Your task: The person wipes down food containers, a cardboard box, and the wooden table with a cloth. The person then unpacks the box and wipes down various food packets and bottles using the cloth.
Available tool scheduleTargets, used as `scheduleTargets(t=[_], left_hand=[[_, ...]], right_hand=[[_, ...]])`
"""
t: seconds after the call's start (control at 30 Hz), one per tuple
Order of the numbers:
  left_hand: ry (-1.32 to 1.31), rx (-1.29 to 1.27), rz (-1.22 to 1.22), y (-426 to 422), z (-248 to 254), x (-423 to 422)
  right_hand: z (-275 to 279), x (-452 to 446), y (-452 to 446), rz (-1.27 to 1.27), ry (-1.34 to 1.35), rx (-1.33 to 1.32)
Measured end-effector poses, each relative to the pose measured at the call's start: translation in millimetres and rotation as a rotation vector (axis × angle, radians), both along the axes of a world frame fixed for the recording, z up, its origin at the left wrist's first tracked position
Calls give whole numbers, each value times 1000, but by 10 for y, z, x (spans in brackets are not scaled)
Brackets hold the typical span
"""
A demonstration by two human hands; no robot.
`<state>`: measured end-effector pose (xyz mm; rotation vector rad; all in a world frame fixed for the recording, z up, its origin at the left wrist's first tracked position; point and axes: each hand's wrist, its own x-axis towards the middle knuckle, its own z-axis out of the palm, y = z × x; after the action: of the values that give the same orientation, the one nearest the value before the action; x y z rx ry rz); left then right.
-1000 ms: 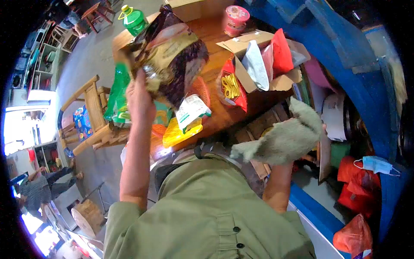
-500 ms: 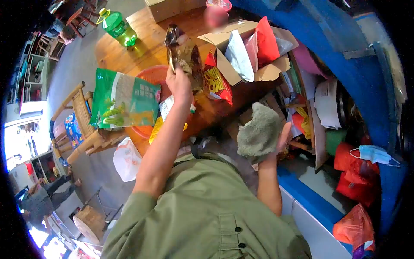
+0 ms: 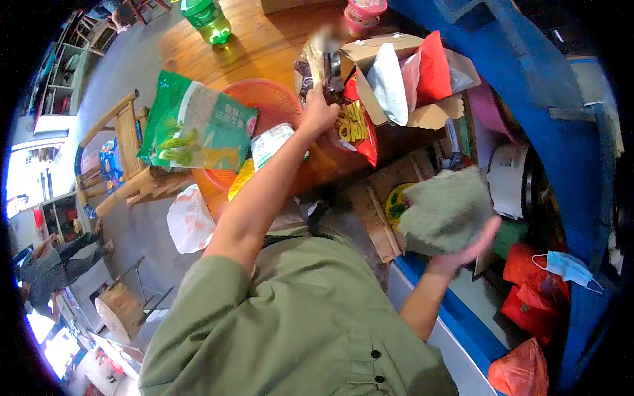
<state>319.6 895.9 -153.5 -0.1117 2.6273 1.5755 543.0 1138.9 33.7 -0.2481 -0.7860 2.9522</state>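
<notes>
My left hand [image 3: 319, 113] grips a dark, crumpled plastic package [image 3: 321, 69] over the wooden table, between a red basket [image 3: 272, 99] and an open cardboard box [image 3: 432, 121]. A red snack bag [image 3: 356, 129] lies just right of that hand. My right hand [image 3: 477, 245] carries a grey-green cloth [image 3: 444, 211], low and right of the table; its thumb side is hidden under the cloth. A green and white bag [image 3: 198, 125] rests on the basket's left side, with a white packet [image 3: 271, 143] and a yellow bag [image 3: 243, 179] at its near rim.
A green bottle [image 3: 210, 21] and pink tubs [image 3: 363, 14] stand toward the table's far side. White and red bags fill the cardboard box. A bamboo chair [image 3: 129, 132] is at left. A blue beam [image 3: 561, 119] runs down the right, with a face mask [image 3: 568, 267] hanging there.
My left hand has moved right with the dark package, which is now more bunched up. My right hand dipped inward, then swung back right with the cloth. The view has shifted somewhat.
</notes>
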Motion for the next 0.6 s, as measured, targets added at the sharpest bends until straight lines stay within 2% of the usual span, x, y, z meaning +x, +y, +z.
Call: scheduleTargets(t=[0.07, 0.1, 0.13, 0.17, 0.23, 0.27, 0.3, 0.37, 0.4, 0.47, 0.5, 0.53, 0.6], left_hand=[[24, 83, -14, -138, 347, 252], [52, 176, -33, -208, 496, 418], [62, 136, -94, -324, 463, 598], [69, 98, -158, -487, 424, 786], [114, 241, -208, -840, 661, 1127], [109, 99, -230, -1077, 670, 1261], [101, -41, -255, -1329, 643, 1350], [-14, -343, -267, -1766, 457, 1424], [-17, -338, -271, -1814, 410, 1418], [-46, -523, -358, -1905, 307, 1382], [-43, -522, -353, -1907, 230, 1330], [33, -565, -425, -1865, 134, 1282], [120, -597, -516, -1793, 16, 1191]], right_hand=[[-4, 95, 194, -30, 33, 75], [-207, 207, 388, -93, 95, -217], [-389, 286, 479, -157, 153, -509], [-522, 260, 417, -161, 149, -516], [-745, 108, 154, 20, 295, -136], [-792, 126, -21, 41, 189, -360], [-910, 153, -140, 38, 186, -365], [-1136, 213, -317, -263, -122, 201], [-1118, 178, -420, -267, -126, 206], [-1033, 64, -621, -12, 47, -163], [-979, -25, -692, -7, 51, -161], [-913, -100, -752, 64, 88, -292], [-831, -140, -808, 108, 44, -386]])
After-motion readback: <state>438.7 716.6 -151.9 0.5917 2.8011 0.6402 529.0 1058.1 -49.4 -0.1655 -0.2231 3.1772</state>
